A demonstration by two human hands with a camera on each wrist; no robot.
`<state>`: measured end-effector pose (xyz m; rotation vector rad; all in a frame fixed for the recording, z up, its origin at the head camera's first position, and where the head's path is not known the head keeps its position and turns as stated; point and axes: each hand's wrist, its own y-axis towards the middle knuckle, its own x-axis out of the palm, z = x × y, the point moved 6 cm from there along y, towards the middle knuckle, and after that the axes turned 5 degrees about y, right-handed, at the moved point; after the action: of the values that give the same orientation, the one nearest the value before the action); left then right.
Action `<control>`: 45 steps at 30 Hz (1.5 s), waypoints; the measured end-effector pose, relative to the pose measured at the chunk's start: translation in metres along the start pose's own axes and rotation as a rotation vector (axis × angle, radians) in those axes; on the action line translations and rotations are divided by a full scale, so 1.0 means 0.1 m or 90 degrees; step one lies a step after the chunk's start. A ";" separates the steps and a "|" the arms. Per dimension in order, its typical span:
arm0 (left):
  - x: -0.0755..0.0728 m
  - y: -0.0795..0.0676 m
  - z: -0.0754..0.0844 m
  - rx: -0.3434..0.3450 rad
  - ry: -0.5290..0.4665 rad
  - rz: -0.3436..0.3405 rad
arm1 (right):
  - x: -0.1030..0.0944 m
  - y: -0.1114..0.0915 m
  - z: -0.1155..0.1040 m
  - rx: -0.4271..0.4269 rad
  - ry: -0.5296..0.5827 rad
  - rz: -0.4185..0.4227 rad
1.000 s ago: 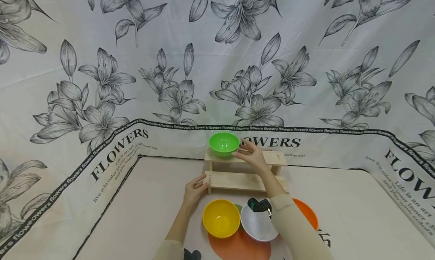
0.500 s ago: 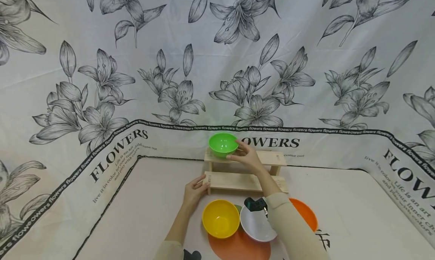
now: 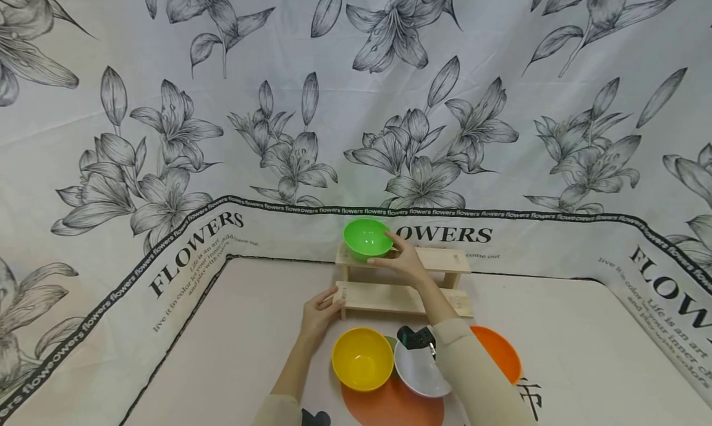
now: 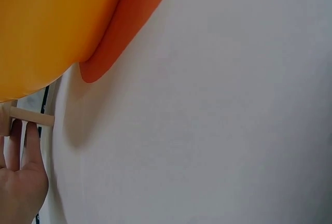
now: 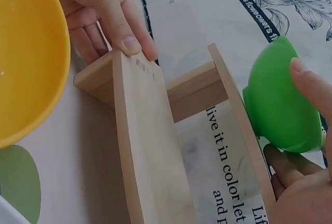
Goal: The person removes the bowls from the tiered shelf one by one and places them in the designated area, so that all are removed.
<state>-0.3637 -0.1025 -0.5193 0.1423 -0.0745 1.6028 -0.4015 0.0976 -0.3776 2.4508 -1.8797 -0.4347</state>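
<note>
Gripping: right hand (image 3: 405, 260), fingers curled round green bowl (image 3: 367, 237), on top tier of wooden step shelf (image 3: 402, 282)
Bracing: left hand (image 3: 319, 310), thumb and fingers pinching shelf's lower left end
Standing before shelf: yellow bowl (image 3: 362, 358), white bowl (image 3: 419, 371), orange bowl (image 3: 499, 352)

The green bowl (image 3: 367, 237) and yellow bowl (image 3: 362, 357) look like glossy, smooth plastic. The two-step shelf (image 3: 402, 281) is pale, unfinished matt wood. Printed cloth (image 3: 556, 327) covers the tabletop, matt and smooth.
</note>
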 end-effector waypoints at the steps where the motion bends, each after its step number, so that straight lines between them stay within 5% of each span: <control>1: 0.00 0.00 0.00 0.001 0.002 -0.001 | -0.01 0.01 0.03 -0.001 -0.002 0.006; 13: 0.00 0.00 -0.02 0.001 -0.005 -0.003 | -0.01 0.00 0.16 -0.054 0.020 0.034; 30: -0.01 0.02 -0.02 -0.010 -0.017 -0.029 | -0.09 -0.32 0.09 -0.082 0.081 0.045; 45: -0.01 0.02 -0.03 0.003 -0.004 -0.005 | -0.34 -0.70 0.06 -0.082 0.021 0.078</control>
<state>-0.3655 -0.1031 -0.5228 0.1511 -0.0739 1.5945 -0.3451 0.1500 -0.3898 2.2356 -1.9110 -0.4900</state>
